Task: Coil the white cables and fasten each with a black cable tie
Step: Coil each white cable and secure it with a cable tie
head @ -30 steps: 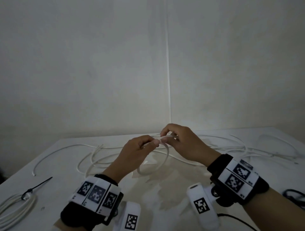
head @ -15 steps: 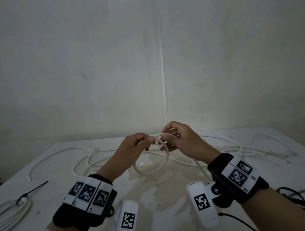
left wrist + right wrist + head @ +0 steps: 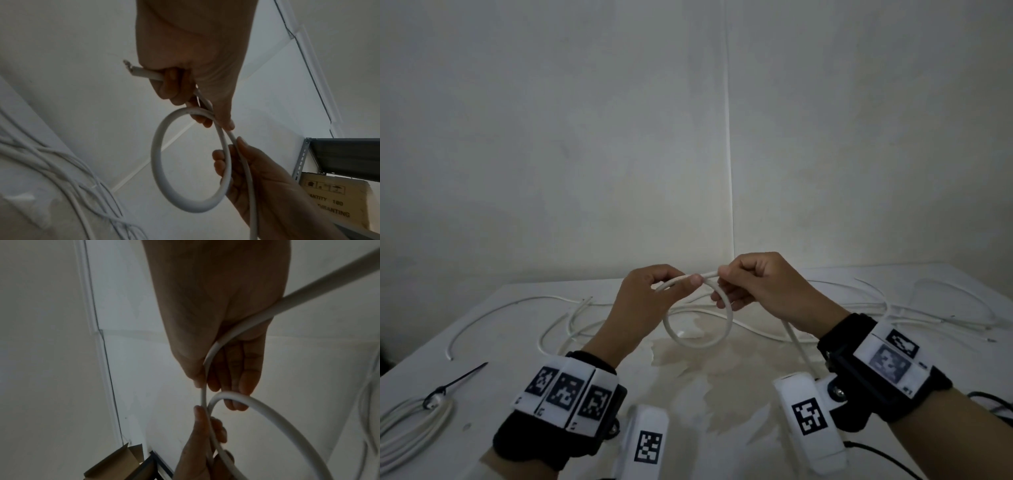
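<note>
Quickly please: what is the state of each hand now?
Left hand: pinches the white cable where its loop crosses.
Right hand: grips the same cable.

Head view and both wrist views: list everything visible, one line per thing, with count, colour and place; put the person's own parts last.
Thick white cable in hand: one, white, first loop held above the table's middle.
Loose thin white cables: several, count unclear, white, sprawled across the far table.
Coiled white cable bundle: one, white, near left table edge, fastened.
Black cable tie: one, black, around that bundle, tail pointing away.
White table: one, white, stained in the middle.
Grey metal shelf: one, by the wall.
Brown cardboard box: one, under the shelf.
Left hand: pinches the cable's end where the loop crosses.
Right hand: pinches the cable beside it.
</note>
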